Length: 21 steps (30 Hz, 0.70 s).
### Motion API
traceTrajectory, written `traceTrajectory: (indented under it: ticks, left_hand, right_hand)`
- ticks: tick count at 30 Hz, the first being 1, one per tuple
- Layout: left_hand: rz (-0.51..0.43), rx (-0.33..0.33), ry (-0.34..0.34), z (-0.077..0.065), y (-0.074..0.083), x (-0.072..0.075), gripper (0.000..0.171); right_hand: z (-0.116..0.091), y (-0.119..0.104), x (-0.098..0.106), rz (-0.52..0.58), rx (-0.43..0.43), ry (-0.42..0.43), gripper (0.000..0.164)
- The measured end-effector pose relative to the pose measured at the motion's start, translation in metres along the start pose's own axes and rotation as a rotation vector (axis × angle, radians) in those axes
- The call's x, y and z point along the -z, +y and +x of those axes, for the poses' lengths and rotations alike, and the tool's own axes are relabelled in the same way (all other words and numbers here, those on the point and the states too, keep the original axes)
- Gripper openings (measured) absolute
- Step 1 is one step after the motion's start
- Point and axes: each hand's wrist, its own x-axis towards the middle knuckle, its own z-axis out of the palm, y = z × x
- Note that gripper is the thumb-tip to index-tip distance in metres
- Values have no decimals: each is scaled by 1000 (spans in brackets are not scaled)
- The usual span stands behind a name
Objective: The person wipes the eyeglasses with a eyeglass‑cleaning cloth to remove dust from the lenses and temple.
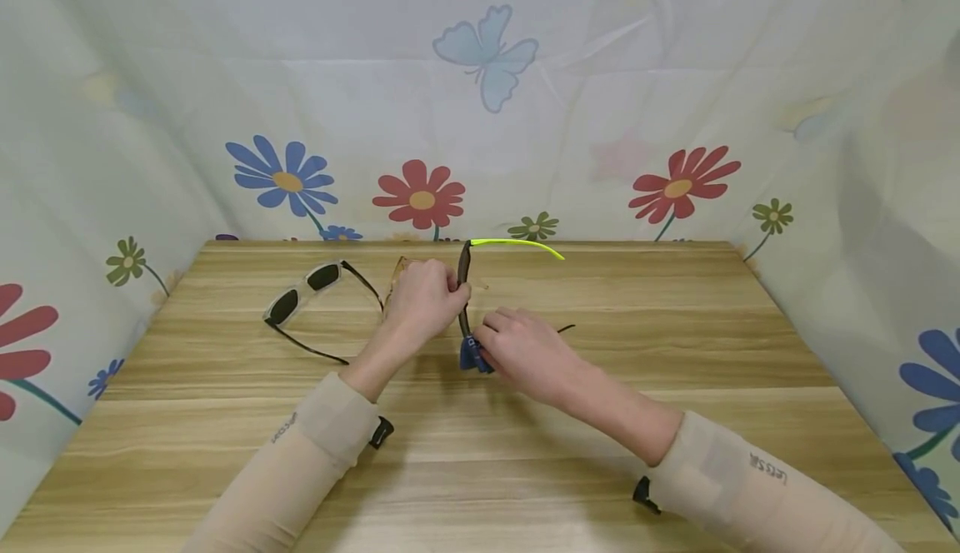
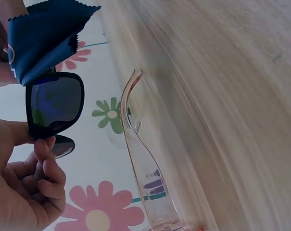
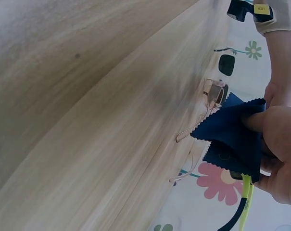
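A pair of black sunglasses (image 2: 56, 103) with yellow-green temples (image 1: 517, 242) is held above the table. My left hand (image 1: 423, 296) pinches its frame near the bridge between thumb and fingers. In the left wrist view one dark lens faces the camera, with bluish and green reflections. My right hand (image 1: 528, 351) pinches a dark blue cleaning cloth (image 3: 236, 139) with zigzag edges, folded over the near end of the sunglasses. That cloth and the fingers hide the lens part beneath. Both hands are close together over the middle of the table.
On the wooden table (image 1: 600, 470), sunglasses with a clear frame (image 1: 303, 293) lie at the left with temples unfolded. Clear pinkish glasses (image 2: 150, 192) stand behind my left hand, partly hidden in the head view. A flower-printed curtain (image 1: 570, 120) hangs behind the table's far edge.
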Motion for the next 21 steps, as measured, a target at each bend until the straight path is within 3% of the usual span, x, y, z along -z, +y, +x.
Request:
traceTrajectory:
  ticks: [21]
  left_hand:
    - [-22,-10,-4,1,-5,5,53]
  right_hand:
    - [-9,8,5,-59,-16,-40,4]
